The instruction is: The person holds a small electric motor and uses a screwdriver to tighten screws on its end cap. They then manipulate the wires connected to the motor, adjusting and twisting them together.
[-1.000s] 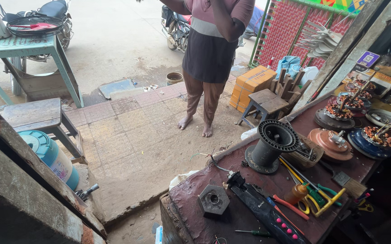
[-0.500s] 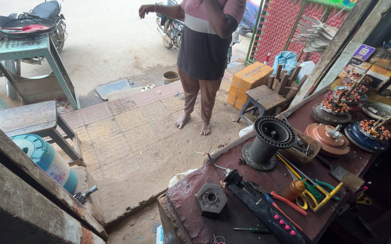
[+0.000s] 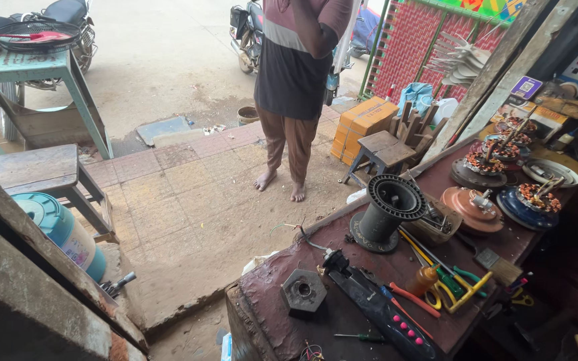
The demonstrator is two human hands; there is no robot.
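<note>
Hands are not seen here, so how the fingers stand cannot be told. A black ribbed motor housing (image 3: 390,210) is stood upright mid-workbench (image 3: 262,294), near its outer edge. It is judged heavy, rigid, metal; it is best gripped round the narrow waist.

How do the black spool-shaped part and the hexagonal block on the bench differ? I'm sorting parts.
The black spool-shaped part stands tall and tilted, with round ribbed flanges; the hexagonal block lies low and flat, six-sided and grey. The spool sits further back. Both rest on the reddish workbench and have a central hole.
</note>
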